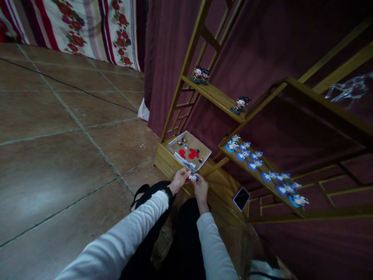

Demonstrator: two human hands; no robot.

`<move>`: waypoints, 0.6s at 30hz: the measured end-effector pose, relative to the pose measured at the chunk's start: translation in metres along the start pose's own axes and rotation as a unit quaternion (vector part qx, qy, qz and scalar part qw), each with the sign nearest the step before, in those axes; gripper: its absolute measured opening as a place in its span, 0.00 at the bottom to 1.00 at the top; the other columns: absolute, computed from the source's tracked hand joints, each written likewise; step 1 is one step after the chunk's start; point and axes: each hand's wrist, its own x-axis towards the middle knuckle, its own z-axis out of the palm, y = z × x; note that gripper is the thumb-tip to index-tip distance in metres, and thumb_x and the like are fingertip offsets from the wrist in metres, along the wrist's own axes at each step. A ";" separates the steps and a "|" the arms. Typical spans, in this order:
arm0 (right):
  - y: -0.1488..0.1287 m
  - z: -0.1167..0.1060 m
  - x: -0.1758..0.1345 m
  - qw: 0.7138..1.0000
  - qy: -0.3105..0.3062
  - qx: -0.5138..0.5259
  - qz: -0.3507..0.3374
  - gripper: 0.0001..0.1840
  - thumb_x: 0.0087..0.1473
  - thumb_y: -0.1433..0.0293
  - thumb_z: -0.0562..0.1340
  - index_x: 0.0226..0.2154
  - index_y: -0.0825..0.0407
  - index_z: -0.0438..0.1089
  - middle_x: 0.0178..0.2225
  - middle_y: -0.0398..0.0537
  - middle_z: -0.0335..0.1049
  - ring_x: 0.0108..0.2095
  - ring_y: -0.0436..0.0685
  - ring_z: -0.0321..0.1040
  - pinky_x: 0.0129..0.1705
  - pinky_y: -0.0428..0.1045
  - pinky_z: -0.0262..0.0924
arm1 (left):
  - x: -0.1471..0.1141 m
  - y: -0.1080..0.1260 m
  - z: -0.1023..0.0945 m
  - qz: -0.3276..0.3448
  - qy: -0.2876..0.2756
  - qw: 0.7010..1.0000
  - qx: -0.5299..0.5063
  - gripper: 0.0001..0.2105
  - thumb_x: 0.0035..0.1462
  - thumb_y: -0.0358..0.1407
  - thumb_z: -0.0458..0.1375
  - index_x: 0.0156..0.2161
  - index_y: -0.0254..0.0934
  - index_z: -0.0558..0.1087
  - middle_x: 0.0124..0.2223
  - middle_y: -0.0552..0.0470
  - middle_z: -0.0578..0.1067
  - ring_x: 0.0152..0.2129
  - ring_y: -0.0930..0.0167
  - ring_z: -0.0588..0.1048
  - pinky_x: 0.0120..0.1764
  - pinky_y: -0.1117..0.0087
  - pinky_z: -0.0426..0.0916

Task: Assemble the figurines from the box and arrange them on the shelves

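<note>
A small blue-and-white figurine (pixel 193 177) with a patch of red at its left side is held up between my two hands, just in front of the open box. My left hand (pixel 179 180) is closed with its fingertips at the red part. Pinched on the blue end is my right hand (pixel 201 188). Fingers cover some of the figurine, so its full shape is hidden. Beyond them, the shallow cardboard box (pixel 202 147) contains several red discs (pixel 192 154) and small figure pieces (pixel 184 140), with white paper along its near side.
The box rests on a low wooden ledge (pixel 225 182) of a shelf unit. A phone (pixel 241 199) lies to the right. Several blue figurines (pixel 255 165) line the middle shelf; black-haired figurines (pixel 241 104) stand on the upper one. A cable (pixel 72 87) crosses the tiled floor.
</note>
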 end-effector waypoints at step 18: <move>-0.017 0.008 -0.006 0.989 0.011 0.149 -0.014 0.22 0.39 0.70 0.62 0.42 0.49 0.68 0.32 0.43 0.74 0.31 0.52 0.70 0.36 0.48 0.65 | 0.000 0.003 0.002 -0.150 -0.026 0.988 -0.018 0.02 0.52 0.27 0.54 0.29 0.31 0.67 0.24 0.48 0.73 0.19 0.73 0.74 0.30 0.68 0.73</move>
